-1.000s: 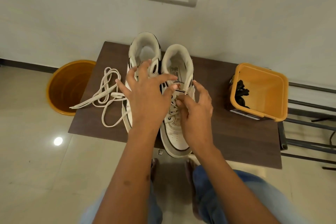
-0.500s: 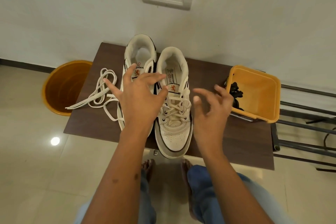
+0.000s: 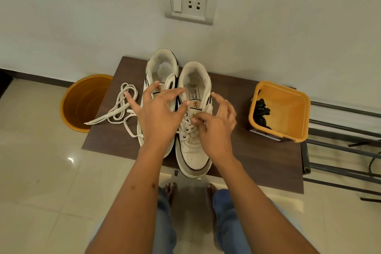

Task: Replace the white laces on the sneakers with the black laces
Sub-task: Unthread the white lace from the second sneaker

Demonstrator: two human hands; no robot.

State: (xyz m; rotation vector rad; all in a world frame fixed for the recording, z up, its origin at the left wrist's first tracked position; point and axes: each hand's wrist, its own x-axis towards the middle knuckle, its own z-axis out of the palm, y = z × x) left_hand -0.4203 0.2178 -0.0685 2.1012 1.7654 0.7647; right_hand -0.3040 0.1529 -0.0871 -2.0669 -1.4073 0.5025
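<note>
Against a pale wall with a switch-and-socket plate (image 3: 188,3), over glossy floor tiles, stands a dark wooden table (image 3: 257,163). Beside its left end, on the floor, sits a round orange bin (image 3: 82,103); on its right end, a square yellow tub (image 3: 288,113) with the black laces (image 3: 261,107) heaped inside. At centre stand the two white sneakers, toes toward the wearer of the camera, long axes running near to far: left sneaker (image 3: 162,68) already stripped, its removed white lace (image 3: 121,107) loose on the table to the left; right sneaker (image 3: 193,156) still threaded. Over the left shoe hovers the left hand (image 3: 158,117), fingers spread, holding nothing. Directly above the right shoe's eyelets sits the right hand (image 3: 214,128), thumb and forefinger apparently pinching the threaded white lace (image 3: 186,126) near the tongue, remaining fingers lifted. Nearer the work, clearly, the right hand; likely next, a pull up and away along the shoe's axis. Black laces well apart, off to the right.
</note>
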